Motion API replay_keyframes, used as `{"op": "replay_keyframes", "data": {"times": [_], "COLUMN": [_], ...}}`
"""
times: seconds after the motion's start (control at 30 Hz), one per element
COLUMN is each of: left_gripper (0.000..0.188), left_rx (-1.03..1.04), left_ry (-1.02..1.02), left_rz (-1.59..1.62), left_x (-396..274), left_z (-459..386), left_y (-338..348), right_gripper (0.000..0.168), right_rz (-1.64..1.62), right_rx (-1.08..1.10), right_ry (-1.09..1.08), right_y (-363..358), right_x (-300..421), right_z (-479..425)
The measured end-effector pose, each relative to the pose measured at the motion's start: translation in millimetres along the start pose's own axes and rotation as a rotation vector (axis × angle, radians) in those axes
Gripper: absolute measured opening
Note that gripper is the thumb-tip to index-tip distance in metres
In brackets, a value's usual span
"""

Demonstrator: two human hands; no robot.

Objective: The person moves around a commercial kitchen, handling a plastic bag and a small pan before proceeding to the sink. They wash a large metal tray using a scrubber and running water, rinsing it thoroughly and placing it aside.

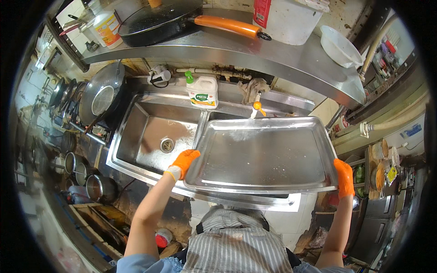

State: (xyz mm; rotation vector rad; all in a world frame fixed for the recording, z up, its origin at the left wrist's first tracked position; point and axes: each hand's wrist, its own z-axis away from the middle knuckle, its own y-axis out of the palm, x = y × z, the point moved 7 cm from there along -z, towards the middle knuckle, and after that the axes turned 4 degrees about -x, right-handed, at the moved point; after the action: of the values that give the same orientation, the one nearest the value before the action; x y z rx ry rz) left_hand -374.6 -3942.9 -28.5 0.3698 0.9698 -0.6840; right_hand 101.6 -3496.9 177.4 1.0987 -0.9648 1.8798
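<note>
A large rectangular stainless steel tray (pixel 263 153) lies over the right basin of a double sink, under a tap with an orange handle (pixel 258 106). Water runs or splashes on its upper left part. My left hand (pixel 183 163), in an orange glove, grips the tray's left rim. At the right rim, my right hand (pixel 344 178), also orange-gloved, holds the other side. The left basin (pixel 164 136) of the sink shows its drain strainer (pixel 167 145) and a wet bottom. A white jug with a green cap (pixel 202 91) stands on the ledge behind the basins.
Above the sink runs a steel shelf (pixel 239 51) with a lidded black pan (pixel 157 24), a white bucket (pixel 290 20) and a white plastic bowl (pixel 341 46). A wok (pixel 102 92) leans at the left. Metal pots (pixel 99 187) stand lower left. A grey rag (pixel 254 89) hangs by the tap.
</note>
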Motion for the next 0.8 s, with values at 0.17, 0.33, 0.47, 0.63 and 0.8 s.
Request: {"op": "replay_keyframes", "data": {"times": [0.17,0.33,0.47,0.63,0.8], "left_gripper": [0.031,0.039,0.039,0.042,0.034], "left_rx": [0.005,-0.094,-0.166,-0.392,-0.534], "left_ry": [-0.319,-0.400,-0.312,-0.150,0.174], "left_rz": [0.121,0.567,0.607,-0.050,-0.157], "left_x": [5,84,84,75,59], "left_z": [-7,-42,-46,-52,-50], "left_y": [68,69,71,37,-22], "right_gripper": [0.023,0.033,0.034,0.035,0.055], "right_rz": [-0.001,0.030,-0.025,0.034,0.160], "right_rx": [-0.136,-0.264,-0.341,-0.359,-0.273], "right_ry": [-0.162,-0.232,-0.182,-0.146,-0.008], "right_y": [-26,-44,-40,-33,21], "right_x": [0,-67,-80,-112,-184], "right_z": [25,12,31,31,-7]}}
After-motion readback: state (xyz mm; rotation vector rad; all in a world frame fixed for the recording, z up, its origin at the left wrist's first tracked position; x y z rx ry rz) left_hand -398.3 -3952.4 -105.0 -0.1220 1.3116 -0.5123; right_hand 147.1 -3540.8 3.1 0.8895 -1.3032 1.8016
